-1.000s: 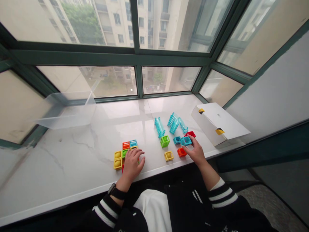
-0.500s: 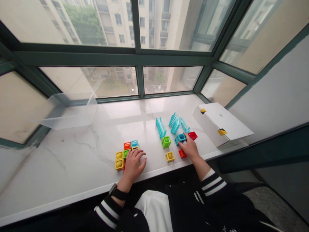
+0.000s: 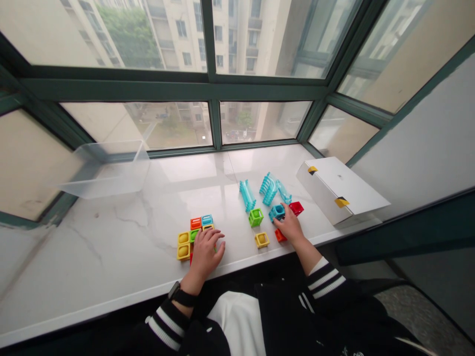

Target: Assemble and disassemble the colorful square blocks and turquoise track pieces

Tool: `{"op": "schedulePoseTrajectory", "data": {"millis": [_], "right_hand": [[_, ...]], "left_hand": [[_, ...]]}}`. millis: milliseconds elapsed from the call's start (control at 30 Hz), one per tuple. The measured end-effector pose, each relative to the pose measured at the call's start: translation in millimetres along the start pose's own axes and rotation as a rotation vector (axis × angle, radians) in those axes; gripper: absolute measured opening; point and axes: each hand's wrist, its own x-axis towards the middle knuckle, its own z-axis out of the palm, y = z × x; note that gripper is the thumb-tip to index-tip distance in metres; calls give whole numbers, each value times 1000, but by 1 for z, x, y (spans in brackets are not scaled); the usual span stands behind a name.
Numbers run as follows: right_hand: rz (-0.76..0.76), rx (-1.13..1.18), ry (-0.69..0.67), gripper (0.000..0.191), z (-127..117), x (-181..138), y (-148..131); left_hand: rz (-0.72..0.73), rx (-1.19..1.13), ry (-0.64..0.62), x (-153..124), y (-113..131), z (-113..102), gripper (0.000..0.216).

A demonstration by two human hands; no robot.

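My right hand has its thumb and fingers around a blue cube block on the ledge. A red block lies just beyond that hand, and another red block is partly under it. Left of it stand a green block and a yellow block. My left hand, fingers stretched out, lies over a cluster of blocks and hides part of it. Yellow blocks, an orange-red block and a light blue block show around that hand.
Translucent blue track pieces and a curved blue piece lie behind the loose blocks. A clear plastic bin sits at the far left. To the right is a white box with striped tape. Windows close off the back.
My right hand has shifted very slightly left at the blue block. My left hand and the other pieces look unmoved.
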Motion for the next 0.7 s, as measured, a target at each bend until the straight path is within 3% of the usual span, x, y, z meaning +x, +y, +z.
{"op": "schedulePoseTrajectory", "data": {"millis": [700], "right_hand": [[-2,-25,-1,74,0,1,-3]], "left_hand": [[0,14,-5,-1,-1,1,18]]}}
